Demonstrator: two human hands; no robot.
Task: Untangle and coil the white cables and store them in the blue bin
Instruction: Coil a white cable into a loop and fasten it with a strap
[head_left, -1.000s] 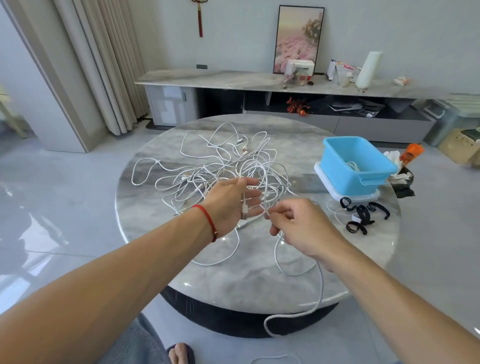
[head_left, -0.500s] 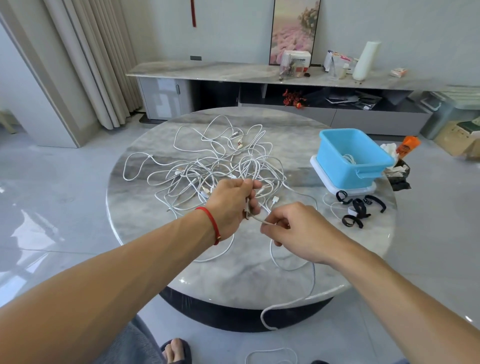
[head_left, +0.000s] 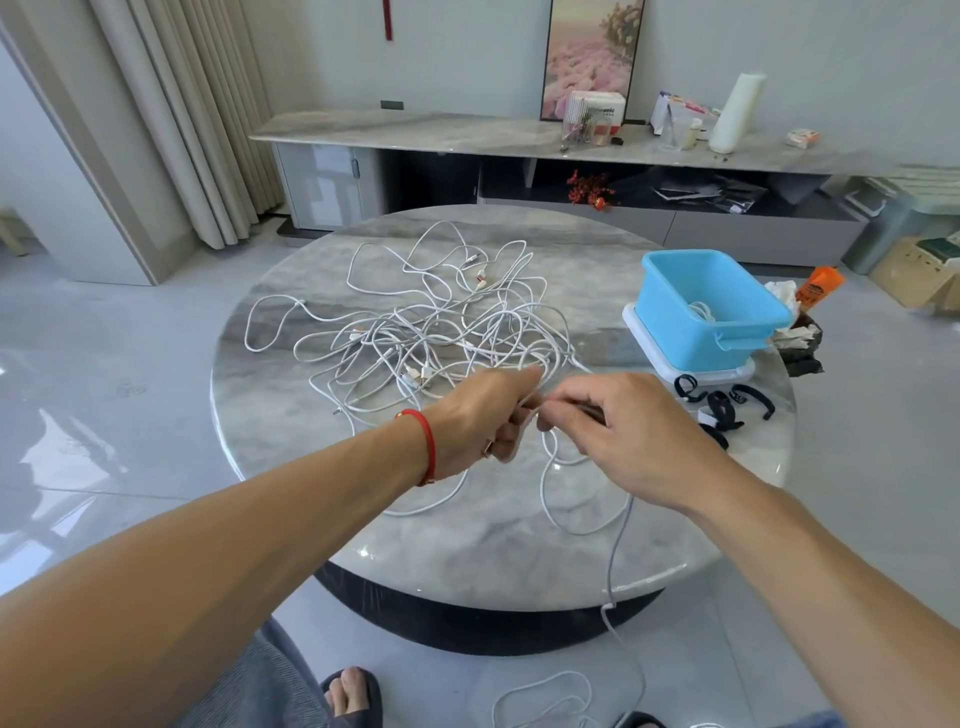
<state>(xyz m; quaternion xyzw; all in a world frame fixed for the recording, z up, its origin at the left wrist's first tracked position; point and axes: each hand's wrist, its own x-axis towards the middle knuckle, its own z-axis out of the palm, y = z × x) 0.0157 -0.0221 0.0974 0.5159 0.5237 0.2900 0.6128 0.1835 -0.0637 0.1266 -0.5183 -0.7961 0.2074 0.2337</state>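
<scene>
A tangle of white cables lies spread over the round marble table. My left hand, with a red band at the wrist, grips a white cable above the near side of the tangle. My right hand pinches the same cable right beside it, fingertips almost touching the left hand. From there the cable loops on the table and hangs over the front edge to the floor. The blue bin stands on a white lid at the table's right, with a bit of white cable inside.
Black straps lie in front of the bin. An orange tube and crumpled tissues sit behind it at the table's edge. A low sideboard runs along the far wall. My sandalled foot is under the table's front.
My hands have come closer together, the right one moving up to the left. The cable's hanging end now drops straighter over the table's front edge.
</scene>
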